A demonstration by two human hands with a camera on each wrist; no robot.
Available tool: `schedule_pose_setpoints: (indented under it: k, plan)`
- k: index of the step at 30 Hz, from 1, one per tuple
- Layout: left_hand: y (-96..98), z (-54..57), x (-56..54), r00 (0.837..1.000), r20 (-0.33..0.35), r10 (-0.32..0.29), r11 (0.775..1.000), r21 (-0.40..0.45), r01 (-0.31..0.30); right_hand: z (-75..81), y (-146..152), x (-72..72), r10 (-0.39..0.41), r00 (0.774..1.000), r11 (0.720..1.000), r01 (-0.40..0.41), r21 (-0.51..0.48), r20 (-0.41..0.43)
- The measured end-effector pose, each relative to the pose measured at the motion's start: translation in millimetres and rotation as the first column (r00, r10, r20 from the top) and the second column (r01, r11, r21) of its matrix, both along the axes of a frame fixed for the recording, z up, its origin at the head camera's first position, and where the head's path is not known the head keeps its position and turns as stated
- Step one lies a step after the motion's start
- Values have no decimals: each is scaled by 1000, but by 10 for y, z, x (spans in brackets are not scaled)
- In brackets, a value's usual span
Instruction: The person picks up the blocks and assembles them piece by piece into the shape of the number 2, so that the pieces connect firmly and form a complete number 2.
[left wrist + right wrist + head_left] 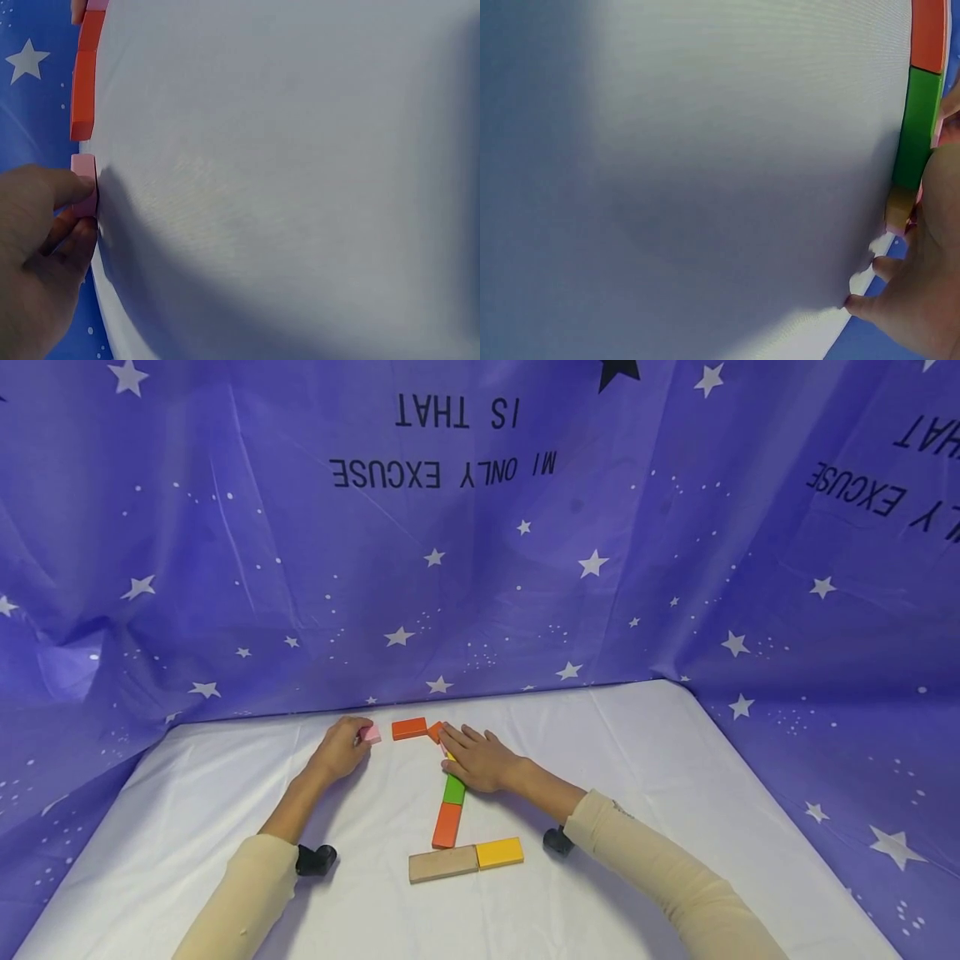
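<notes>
My left hand (pixel 341 750) pinches a small pink block (pixel 85 166) between thumb and fingers, low at the white cloth. A short gap separates this block from a longer orange block (pixel 408 728) to its right. That one meets a smaller orange block (pixel 434 732) standing at an angle. Over the bend of the row lies my right hand (pixel 483 762), fingers spread and fairly straight, fingertips right at the blocks. It partly hides a pink and a yellow piece there. From under it the row runs nearer with a green block (pixel 454 790) and a red-orange block (pixel 447 825).
At the near end, a plain wooden block (pixel 442 865) and a yellow block (pixel 499 853) lie end to end crosswise. White cloth (pixel 637 843) covers the table. A purple star-printed curtain (pixel 480 610) hangs along its back edge and sides.
</notes>
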State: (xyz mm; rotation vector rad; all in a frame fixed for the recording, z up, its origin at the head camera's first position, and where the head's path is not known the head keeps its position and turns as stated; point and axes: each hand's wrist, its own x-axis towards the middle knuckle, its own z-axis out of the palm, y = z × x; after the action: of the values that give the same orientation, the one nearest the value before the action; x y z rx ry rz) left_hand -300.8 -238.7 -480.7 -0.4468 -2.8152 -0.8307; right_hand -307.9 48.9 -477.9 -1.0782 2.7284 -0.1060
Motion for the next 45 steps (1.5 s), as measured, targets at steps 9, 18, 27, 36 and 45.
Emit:
schedule_pose_setpoints:
  k: [9, 18, 27, 36, 45]
  plan:
    - [70, -6, 72, 1000, 25, -5, 1000, -1, 5, 12, 5, -16, -3, 1000, 1000, 3, -13, 13]
    - [133, -16, 110, 1000, 16, -21, 1000, 19, 21, 19, 29, -30, -8, 1000, 1000, 8, -6, 14]
    - [189, -14, 99, 1000, 8, -27, 1000, 13, 27, 2, 49, -41, -11, 1000, 999, 11, -32, 7]
    - [231, -28, 55, 1000, 6, -28, 999, 21, 28, -29, 73, -45, -6, 1000, 993, 5, -121, -7]
    - [252, -23, 11, 1000, -3, -24, 1000, 15, 24, 4, 181, -74, -10, 1000, 970, 9, -243, -6]
